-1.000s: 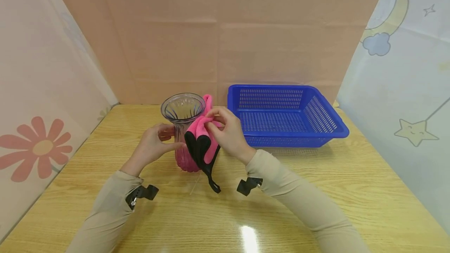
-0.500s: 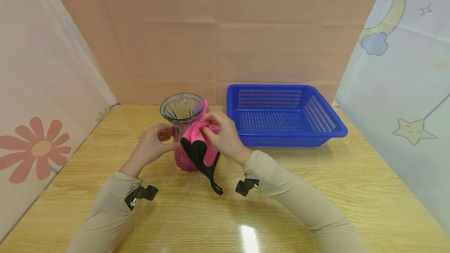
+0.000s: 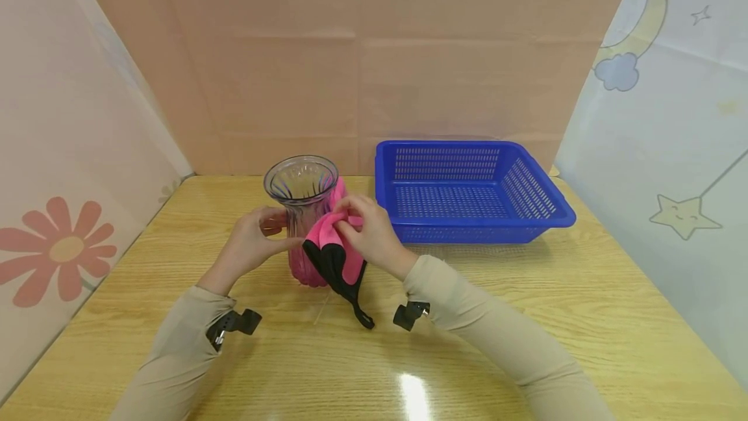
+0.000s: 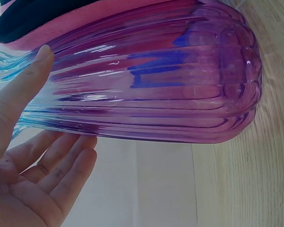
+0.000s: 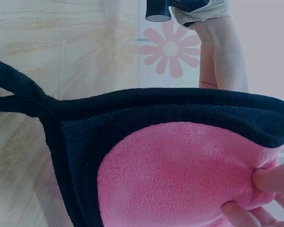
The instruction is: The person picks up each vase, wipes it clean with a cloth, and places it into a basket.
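Note:
A ribbed glass vase [image 3: 298, 223], bluish at its flared rim and pink-purple toward the base, stands upright on the table. My left hand [image 3: 248, 242] holds its neck from the left, thumb in front and fingers behind; the left wrist view shows this thumb [image 4: 35, 71] lying along the glass. Against the vase's right side is a plush pink cloth [image 3: 353, 265] with black edging and a hanging loop [image 3: 363, 318]. My right hand [image 3: 374, 232] pinches the pink part between thumb and fingers, and folds of the cloth [image 5: 170, 165] hang below, covering part of the vase.
A blue slotted plastic basket [image 3: 476, 221] sits behind and to the right of the vase. The wooden table [image 3: 280, 369] meets a peach backdrop [image 3: 292, 83] at the back, with patterned sheets on both sides.
My right hand has moved slightly downward with the cloth along the vase's right side, and the cloth's upper end sits lower. My left hand stays at the vase's neck.

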A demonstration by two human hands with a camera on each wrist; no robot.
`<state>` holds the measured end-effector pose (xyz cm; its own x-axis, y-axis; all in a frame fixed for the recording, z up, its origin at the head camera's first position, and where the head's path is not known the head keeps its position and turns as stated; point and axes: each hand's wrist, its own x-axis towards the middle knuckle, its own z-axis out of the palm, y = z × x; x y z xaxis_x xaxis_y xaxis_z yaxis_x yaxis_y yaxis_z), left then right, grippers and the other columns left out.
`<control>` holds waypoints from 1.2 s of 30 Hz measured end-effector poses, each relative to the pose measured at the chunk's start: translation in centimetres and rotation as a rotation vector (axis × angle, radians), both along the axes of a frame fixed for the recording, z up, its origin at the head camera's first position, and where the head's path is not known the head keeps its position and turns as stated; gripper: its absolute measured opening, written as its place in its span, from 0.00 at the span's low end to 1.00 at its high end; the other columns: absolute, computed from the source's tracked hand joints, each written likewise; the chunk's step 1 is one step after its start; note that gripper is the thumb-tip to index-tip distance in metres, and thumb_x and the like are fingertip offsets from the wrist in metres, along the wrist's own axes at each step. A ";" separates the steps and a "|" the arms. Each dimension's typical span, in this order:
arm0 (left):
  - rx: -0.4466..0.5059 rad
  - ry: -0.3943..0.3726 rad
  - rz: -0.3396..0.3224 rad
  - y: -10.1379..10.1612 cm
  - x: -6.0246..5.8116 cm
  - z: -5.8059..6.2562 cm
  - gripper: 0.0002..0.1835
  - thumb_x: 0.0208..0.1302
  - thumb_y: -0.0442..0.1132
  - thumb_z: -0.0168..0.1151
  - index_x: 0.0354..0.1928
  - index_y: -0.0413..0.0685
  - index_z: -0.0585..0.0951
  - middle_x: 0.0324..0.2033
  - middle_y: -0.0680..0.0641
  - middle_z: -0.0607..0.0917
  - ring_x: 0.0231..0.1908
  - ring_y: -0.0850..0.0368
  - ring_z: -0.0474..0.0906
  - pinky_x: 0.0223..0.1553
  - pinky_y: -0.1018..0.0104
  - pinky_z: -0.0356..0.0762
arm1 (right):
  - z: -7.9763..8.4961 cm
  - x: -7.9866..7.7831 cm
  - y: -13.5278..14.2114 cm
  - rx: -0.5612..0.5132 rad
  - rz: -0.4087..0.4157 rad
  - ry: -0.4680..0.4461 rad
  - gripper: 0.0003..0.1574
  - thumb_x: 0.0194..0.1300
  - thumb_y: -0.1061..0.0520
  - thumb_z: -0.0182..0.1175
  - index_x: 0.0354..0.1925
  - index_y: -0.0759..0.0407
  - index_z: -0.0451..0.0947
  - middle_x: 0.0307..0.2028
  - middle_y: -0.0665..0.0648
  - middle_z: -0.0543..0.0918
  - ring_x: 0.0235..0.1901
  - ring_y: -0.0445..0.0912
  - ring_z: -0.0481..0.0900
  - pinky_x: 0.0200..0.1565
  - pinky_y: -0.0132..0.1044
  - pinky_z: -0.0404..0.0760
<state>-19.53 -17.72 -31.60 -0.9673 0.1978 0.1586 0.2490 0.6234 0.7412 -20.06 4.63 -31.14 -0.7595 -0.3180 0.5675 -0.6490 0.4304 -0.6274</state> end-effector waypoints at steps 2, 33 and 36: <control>0.001 -0.007 0.002 -0.1 0.1 0.0 0.31 0.51 0.45 0.71 0.54 0.35 0.74 0.51 0.34 0.79 0.53 0.36 0.77 0.54 0.47 0.77 | -0.2 0.0 0.1 0.005 0.003 -0.007 0.04 0.57 0.67 0.62 0.34 0.64 0.77 0.36 0.61 0.81 0.42 0.52 0.78 0.45 0.46 0.84; -0.001 -0.039 0.011 0.2 0.4 0.5 0.38 0.48 0.53 0.72 0.57 0.36 0.73 0.54 0.35 0.78 0.54 0.38 0.76 0.54 0.49 0.78 | -2.0 0.2 0.5 0.054 0.012 -0.087 0.07 0.57 0.69 0.61 0.31 0.61 0.73 0.36 0.60 0.80 0.40 0.52 0.78 0.43 0.47 0.84; -0.005 -0.044 0.015 0.2 0.4 0.4 0.39 0.47 0.54 0.72 0.57 0.36 0.73 0.54 0.35 0.78 0.54 0.39 0.76 0.54 0.49 0.78 | -2.1 0.2 0.6 0.061 0.015 -0.094 0.07 0.56 0.69 0.62 0.31 0.61 0.73 0.36 0.61 0.79 0.40 0.52 0.78 0.43 0.47 0.84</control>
<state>-19.14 -17.56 -31.19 -0.9762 0.1841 0.1145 0.2067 0.6304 0.7483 -19.87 5.22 -33.24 -0.8031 -0.3615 0.4737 -0.5955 0.4599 -0.6587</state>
